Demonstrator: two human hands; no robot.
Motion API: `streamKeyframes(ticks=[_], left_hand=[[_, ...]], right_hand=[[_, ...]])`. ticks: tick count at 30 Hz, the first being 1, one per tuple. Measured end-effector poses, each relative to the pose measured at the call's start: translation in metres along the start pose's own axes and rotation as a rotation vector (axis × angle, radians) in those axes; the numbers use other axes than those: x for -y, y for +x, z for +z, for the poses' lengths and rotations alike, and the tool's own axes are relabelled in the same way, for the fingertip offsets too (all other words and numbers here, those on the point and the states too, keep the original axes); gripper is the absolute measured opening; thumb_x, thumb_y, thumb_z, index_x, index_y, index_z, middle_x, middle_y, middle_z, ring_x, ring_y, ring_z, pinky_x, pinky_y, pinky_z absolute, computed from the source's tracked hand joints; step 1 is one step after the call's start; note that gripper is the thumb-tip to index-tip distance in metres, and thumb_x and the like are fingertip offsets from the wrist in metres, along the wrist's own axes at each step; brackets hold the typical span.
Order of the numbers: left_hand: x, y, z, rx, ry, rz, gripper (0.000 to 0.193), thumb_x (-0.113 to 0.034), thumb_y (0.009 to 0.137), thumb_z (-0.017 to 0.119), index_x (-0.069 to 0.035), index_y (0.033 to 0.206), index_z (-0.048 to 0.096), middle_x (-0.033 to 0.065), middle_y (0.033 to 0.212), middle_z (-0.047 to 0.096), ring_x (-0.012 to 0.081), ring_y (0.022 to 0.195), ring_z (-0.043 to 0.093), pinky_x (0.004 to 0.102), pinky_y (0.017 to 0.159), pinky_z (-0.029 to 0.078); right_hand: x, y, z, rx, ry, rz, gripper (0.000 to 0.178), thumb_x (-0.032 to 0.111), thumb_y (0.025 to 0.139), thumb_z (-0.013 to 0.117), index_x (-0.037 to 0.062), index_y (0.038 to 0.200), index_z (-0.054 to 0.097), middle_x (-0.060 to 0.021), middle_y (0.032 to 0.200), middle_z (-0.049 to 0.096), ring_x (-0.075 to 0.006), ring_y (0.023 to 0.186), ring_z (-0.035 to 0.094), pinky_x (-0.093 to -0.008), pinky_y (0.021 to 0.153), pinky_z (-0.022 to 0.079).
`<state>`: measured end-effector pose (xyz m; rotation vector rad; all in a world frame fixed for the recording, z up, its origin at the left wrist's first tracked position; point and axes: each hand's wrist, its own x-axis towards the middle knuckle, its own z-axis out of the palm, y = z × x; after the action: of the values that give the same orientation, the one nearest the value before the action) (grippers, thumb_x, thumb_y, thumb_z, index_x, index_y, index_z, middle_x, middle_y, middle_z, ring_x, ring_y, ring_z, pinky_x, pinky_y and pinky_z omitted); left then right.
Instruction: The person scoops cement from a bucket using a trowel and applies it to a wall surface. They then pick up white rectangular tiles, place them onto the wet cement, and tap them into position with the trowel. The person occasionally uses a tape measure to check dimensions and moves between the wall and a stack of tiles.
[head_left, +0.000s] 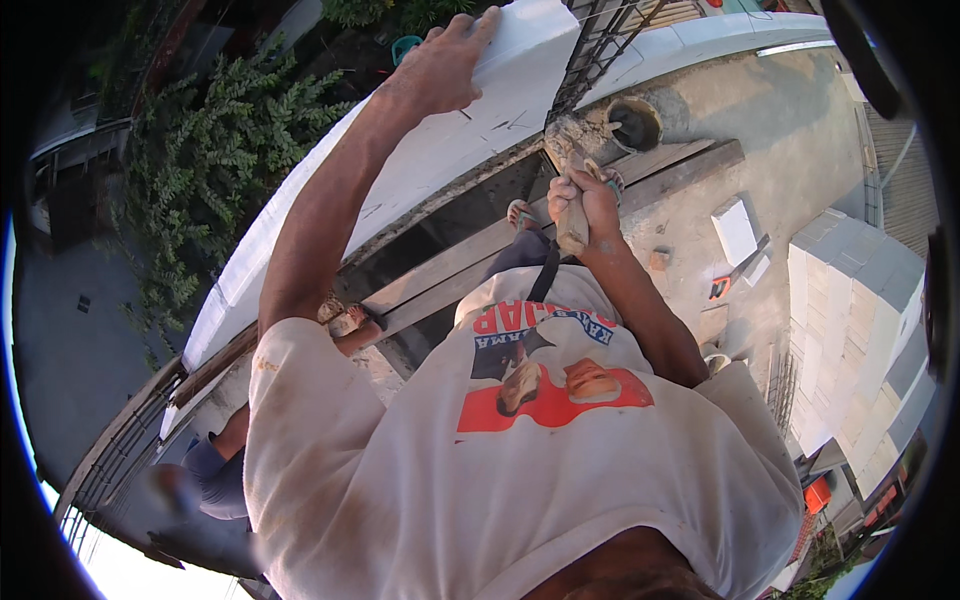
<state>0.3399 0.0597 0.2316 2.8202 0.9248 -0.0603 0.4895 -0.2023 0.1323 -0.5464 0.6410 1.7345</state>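
Observation:
My left hand (450,65) rests on the top edge of a white block wall (520,60), its fingers stretched out over the block. In front of my waist, my right hand (590,205) is wrapped round the wooden handle of a mortar-caked trowel (572,160). The trowel's far end points away from me, close to the wall's foot and a round bucket (635,125) with grey mortar in it. Mortar covers the far end, so its exact outline is hard to make out.
Wooden planks (670,170) run along the wall, with my sandalled feet by them. A rebar column (600,50) stands at the wall's far end. Right are a loose white block (735,232) and a large block stack (850,330). Another person (220,470) is at the left.

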Motion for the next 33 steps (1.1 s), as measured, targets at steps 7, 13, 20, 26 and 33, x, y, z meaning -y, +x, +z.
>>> streamKeyframes(ticks=[7,13,20,26,33], left_hand=[[0.005,0.002,0.005,-0.014,-0.044,0.018,0.113,-0.015,0.075,0.090,-0.013,0.168,0.026,0.0206,0.147,0.052,0.0384,0.131,0.059,0.0441,0.117,0.051],[0.009,0.003,-0.009,0.067,-0.307,0.006,0.103,-0.020,0.073,0.086,-0.008,0.162,0.035,0.0200,0.158,0.047,0.0407,0.149,0.041,0.0580,0.129,0.025],[0.001,0.003,0.003,0.013,-0.010,0.003,0.113,-0.014,0.074,0.090,-0.013,0.168,0.027,0.0207,0.148,0.052,0.0391,0.131,0.059,0.0442,0.117,0.051],[-0.001,0.002,-0.002,0.023,-0.028,-0.025,0.111,-0.013,0.076,0.088,-0.012,0.168,0.026,0.0216,0.148,0.052,0.0404,0.130,0.060,0.0458,0.115,0.052],[-0.008,0.006,-0.013,0.088,-0.042,-0.053,0.112,-0.014,0.076,0.087,-0.011,0.168,0.025,0.0233,0.149,0.051,0.0413,0.131,0.059,0.0453,0.115,0.051]], right_hand=[[-0.062,0.067,0.032,-0.135,0.193,-0.222,0.022,0.017,0.113,0.041,0.0059,0.094,0.046,-0.0038,0.078,0.051,-0.0170,0.068,0.053,-0.0321,0.066,0.054],[-0.069,0.084,0.026,0.135,0.317,0.019,0.023,0.018,0.113,0.042,0.0052,0.094,0.047,-0.0035,0.078,0.050,-0.0158,0.066,0.051,-0.0309,0.065,0.054],[-0.041,0.073,0.000,0.209,0.157,0.127,0.017,0.020,0.111,0.049,0.0069,0.100,0.051,-0.0034,0.080,0.051,-0.0152,0.066,0.054,-0.0318,0.063,0.053],[0.013,0.027,0.011,-0.111,-0.346,-0.424,0.011,0.019,0.106,0.056,0.0141,0.116,0.053,-0.0041,0.088,0.054,-0.0155,0.064,0.056,-0.0360,0.057,0.051],[0.056,0.020,0.062,-0.147,-0.531,-0.706,0.018,0.009,0.103,0.055,0.0137,0.118,0.048,-0.0063,0.086,0.055,-0.0174,0.060,0.057,-0.0367,0.049,0.049]])
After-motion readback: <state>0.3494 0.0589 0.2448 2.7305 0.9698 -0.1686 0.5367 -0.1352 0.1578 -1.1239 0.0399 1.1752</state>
